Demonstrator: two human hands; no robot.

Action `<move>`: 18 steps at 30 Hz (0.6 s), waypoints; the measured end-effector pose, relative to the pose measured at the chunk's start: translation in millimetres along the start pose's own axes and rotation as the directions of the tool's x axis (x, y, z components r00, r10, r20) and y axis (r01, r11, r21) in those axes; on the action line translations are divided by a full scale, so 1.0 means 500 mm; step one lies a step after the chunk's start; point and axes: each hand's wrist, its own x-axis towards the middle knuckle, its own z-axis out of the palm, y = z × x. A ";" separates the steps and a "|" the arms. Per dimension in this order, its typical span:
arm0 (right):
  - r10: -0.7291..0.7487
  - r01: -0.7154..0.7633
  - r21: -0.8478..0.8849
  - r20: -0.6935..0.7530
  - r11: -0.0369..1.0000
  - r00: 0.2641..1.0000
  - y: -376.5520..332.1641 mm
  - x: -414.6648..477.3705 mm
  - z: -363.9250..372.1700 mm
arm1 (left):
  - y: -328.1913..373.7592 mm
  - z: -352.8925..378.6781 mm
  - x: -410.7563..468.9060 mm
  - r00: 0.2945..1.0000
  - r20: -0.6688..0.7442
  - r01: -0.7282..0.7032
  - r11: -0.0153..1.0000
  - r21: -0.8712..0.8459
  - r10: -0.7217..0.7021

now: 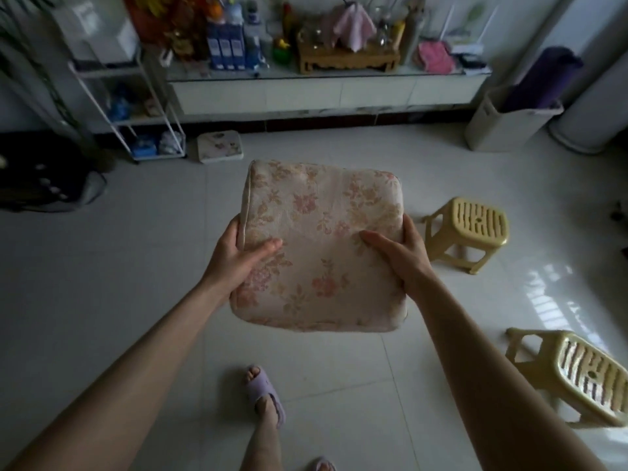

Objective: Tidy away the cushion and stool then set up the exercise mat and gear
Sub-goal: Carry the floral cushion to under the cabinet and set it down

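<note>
**Head view.** A floral cushion is held clear of the floor, roughly over its middle, between both hands. The left hand grips the cushion's left edge, thumb laid across the top face and fingers curled underneath. The right hand grips the right edge in the same way. Both hands are partly closed round the padding, not flat against it.

The far stool and the near stool, both yellow plastic, stand toward the right edge of the floor. A purple rolled mat stands upright in a white bin at the far right corner. One foot in a lilac slipper is planted beneath the cushion. A floral-patterned square lies at the far edge of the floor, just beside a wire rack. What it is cannot be told.

**Stage, as judged.** The cushion is in transit, while the stools and mat are not yet handled, so the task appears to be at an early stage.

**Hazards.**
- The cushion blocks the view of the floor directly ahead. A step to the right could catch the near stool, which lies close to the right forearm.
- The tiles look glossy, and a loose slipper may slide on them.
- The grip is on soft padding at the edges only, so a one-handed release could let the cushion fold and drop.
- If the mat is later pulled out at an angle, it could tip the light bin.
</note>
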 end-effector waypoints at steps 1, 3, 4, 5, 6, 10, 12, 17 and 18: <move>-0.009 0.009 -0.005 0.014 1.000 1.000 -0.011 0.018 0.027 | 0.004 -0.024 0.017 1.000 -0.012 -0.006 1.000 0.000 0.006; -0.010 0.010 -0.024 0.031 1.000 0.999 -0.027 0.059 0.089 | 0.010 -0.085 0.056 0.999 -0.041 0.000 1.000 -0.014 -0.001; -0.008 0.009 -0.031 0.042 0.999 0.999 -0.040 0.081 0.125 | 0.015 -0.118 0.078 0.998 -0.057 0.005 1.000 -0.009 -0.005; -0.004 0.006 -0.033 0.053 0.999 0.999 -0.055 0.109 0.165 | 0.021 -0.156 0.107 0.998 -0.069 0.008 1.000 -0.008 -0.008; -0.003 0.005 -0.030 0.066 1.000 0.998 -0.068 0.136 0.202 | 0.027 -0.190 0.133 0.997 -0.077 0.010 1.000 -0.003 -0.010; 0.009 -0.007 -0.026 0.103 1.000 0.995 -0.102 0.226 0.320 | 0.036 -0.292 0.225 0.994 -0.111 0.019 1.000 0.007 -0.018; 0.015 -0.012 -0.026 0.134 1.000 0.991 -0.120 0.277 0.374 | 0.037 -0.333 0.274 0.989 -0.144 0.031 1.000 -0.002 -0.031; 0.025 -0.012 -0.065 0.203 0.998 0.979 -0.162 0.446 0.506 | 0.041 -0.427 0.429 0.975 -0.210 0.070 0.997 -0.026 -0.074; 0.028 -0.013 -0.070 0.213 0.997 0.977 -0.170 0.480 0.530 | 0.042 -0.444 0.462 0.972 -0.220 0.080 0.996 -0.033 -0.085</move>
